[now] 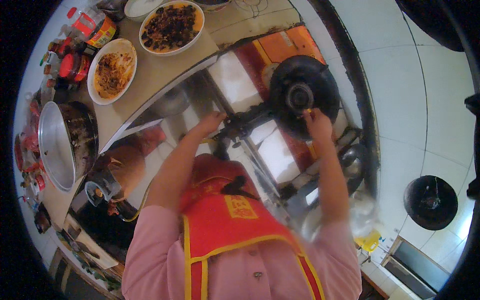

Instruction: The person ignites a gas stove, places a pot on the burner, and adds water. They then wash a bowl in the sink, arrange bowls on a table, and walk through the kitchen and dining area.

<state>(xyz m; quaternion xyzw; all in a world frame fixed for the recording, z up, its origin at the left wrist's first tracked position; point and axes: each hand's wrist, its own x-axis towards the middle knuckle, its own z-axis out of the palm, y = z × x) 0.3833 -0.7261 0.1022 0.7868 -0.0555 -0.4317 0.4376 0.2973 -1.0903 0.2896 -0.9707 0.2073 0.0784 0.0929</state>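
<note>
A round black wok burner [328, 84] with a ringed metal centre stands in front of me. My right hand [319, 123] reaches over its near rim and pinches a small yellow object [309, 110] close to the burner's centre; the object is too small to name surely. From the burner, a dark metal pipe and valve fitting [240, 125] runs towards my left side. At its end my left hand [213, 123] has its fingers closed on a small valve knob [226, 120], mostly hidden by the fingertips.
On the counter at left stand a bowl of dark chopped food [170, 28], a bowl with reddish residue [112, 75], a large metal pot [67, 146] and several bottles. Below is a brown gas cylinder [127, 168]. A black wok [430, 202] hangs on the tiled wall.
</note>
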